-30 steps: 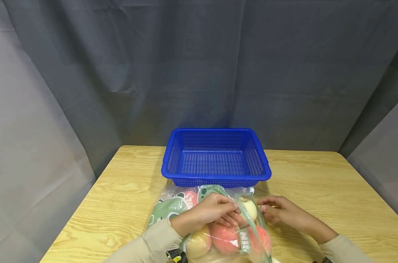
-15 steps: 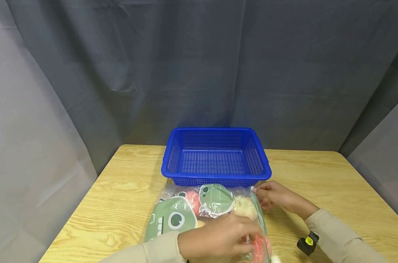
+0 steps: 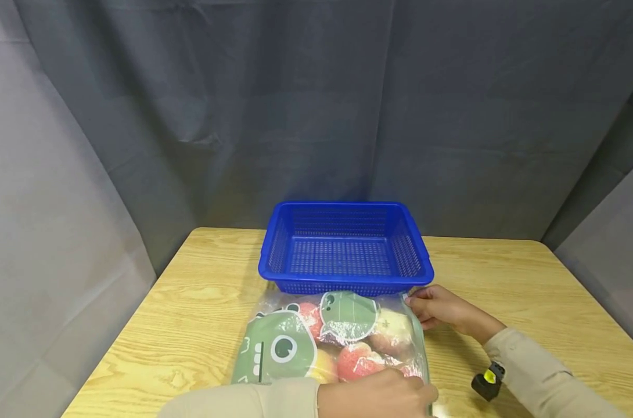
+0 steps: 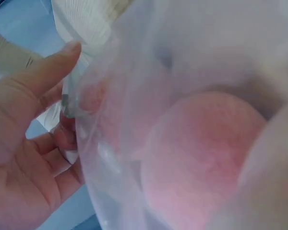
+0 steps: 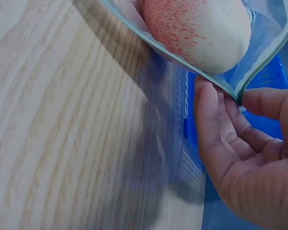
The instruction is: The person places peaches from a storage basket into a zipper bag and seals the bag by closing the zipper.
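Note:
A clear zip bag [image 3: 280,351] with green dinosaur prints lies on the table, several peaches [image 3: 355,361] inside. My right hand [image 3: 442,307] pinches the bag's far right corner. From that corner, in the right wrist view, two green zip strips [image 5: 165,51] spread apart beside a pale, red-speckled peach [image 5: 201,33]. My left hand [image 3: 379,396] is at the near right end of the same side, its fingertips hidden in the head view. In the left wrist view its fingers curl at the bag's edge, thumb against the film, beside a pink peach [image 4: 201,153].
An open blue mesh basket [image 3: 345,281] stands right behind the bag, with nothing in it. Wood-grain table [image 3: 510,284] extends to both sides. Grey cloth [image 3: 316,116] hangs behind. A black wrist camera [image 3: 488,383] sits at my right sleeve.
My left hand has moved from over the bag's upper right part down to its near right edge. My right hand has moved slightly forward and now pinches the far corner. The bag lies flatter.

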`<state>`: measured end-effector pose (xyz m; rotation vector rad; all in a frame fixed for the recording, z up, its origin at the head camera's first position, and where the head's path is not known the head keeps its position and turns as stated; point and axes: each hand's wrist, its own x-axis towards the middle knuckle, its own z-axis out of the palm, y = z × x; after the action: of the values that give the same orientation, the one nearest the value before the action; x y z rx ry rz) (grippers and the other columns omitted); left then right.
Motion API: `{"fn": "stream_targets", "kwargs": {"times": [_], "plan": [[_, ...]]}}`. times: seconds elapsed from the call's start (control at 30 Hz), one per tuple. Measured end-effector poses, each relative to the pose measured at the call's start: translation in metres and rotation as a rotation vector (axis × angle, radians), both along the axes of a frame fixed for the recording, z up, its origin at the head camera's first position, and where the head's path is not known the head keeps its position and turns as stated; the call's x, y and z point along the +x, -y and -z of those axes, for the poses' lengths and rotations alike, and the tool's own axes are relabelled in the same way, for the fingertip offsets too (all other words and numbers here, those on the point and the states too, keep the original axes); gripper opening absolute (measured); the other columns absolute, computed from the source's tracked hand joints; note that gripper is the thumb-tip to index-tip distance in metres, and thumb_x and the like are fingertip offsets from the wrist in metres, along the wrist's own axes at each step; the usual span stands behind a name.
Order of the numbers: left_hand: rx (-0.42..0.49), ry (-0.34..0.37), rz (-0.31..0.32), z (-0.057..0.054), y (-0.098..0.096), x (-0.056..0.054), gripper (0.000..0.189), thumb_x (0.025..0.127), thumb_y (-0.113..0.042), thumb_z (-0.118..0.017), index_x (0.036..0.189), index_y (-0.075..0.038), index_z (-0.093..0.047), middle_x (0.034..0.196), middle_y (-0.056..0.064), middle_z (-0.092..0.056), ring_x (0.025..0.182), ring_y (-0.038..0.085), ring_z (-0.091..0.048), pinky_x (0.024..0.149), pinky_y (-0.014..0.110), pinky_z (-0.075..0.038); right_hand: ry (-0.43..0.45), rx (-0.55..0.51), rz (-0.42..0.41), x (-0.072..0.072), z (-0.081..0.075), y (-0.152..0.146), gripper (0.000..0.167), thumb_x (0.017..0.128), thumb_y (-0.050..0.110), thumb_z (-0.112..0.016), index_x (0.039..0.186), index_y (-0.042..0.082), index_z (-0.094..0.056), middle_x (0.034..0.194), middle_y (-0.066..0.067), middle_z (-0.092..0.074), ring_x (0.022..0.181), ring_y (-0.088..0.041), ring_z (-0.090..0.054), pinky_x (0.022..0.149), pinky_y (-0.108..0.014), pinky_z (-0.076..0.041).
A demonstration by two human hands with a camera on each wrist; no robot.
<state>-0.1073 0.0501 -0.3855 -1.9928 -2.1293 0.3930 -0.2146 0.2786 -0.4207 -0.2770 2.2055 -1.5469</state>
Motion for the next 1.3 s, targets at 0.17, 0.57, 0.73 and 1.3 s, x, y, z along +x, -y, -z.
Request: {"fn": "stream_targets", "kwargs": {"times": [0.17, 0.57, 0.73, 1.3], "plan": [[0.008, 0.02, 0.007, -0.004, -0.001, 0.001, 0.006, 0.093, -0.035, -0.055, 0.091, -0.031, -0.059, 0.089, -0.018, -0.051, 0.072, -0.007, -0.047, 0.055, 0.005, -0.038, -0.006, 0.013, -0.002, 0.003, -0.002, -0.001, 0.032, 0.101, 0.023, -0.047, 0.104, -0.007, -0.059, 0.087, -0.007, -0.071, 0.079, -0.018, -0.068, 0.07, -0.034, -0.059], [0.441, 0.195, 0.101, -0.063, 0.056, -0.027, 0.011, 0.091, -0.026, -0.062, 0.082, -0.021, -0.057, 0.082, -0.009, -0.044, 0.07, 0.0, -0.041, 0.059, 0.007, -0.034, -0.06, -0.016, 0.03, 0.018, -0.023, 0.01, 0.027, 0.102, 0.022, -0.045, 0.096, -0.001, -0.057, 0.08, -0.004, -0.066, 0.071, -0.015, -0.066, 0.065, -0.033, -0.059], [0.62, 0.367, 0.097, -0.077, 0.082, -0.034, 0.013, 0.089, -0.018, -0.067, 0.08, -0.017, -0.058, 0.081, -0.006, -0.048, 0.065, -0.003, -0.038, 0.058, 0.001, -0.03, -0.126, 0.017, 0.024, 0.023, -0.042, 0.018, 0.025, 0.101, 0.016, -0.045, 0.097, -0.006, -0.055, 0.082, -0.01, -0.067, 0.074, -0.019, -0.067, 0.065, -0.035, -0.06], [0.4, 0.237, 0.191, -0.067, 0.056, -0.015, 0.005, 0.089, -0.024, -0.065, 0.087, -0.021, -0.062, 0.088, -0.008, -0.048, 0.081, 0.0, -0.045, 0.073, 0.005, -0.037, -0.332, 0.078, 0.119, 0.01, -0.078, 0.046, 0.026, 0.1, 0.015, -0.05, 0.096, -0.008, -0.059, 0.074, -0.006, -0.065, 0.07, -0.015, -0.065, 0.063, -0.031, -0.058]]}}
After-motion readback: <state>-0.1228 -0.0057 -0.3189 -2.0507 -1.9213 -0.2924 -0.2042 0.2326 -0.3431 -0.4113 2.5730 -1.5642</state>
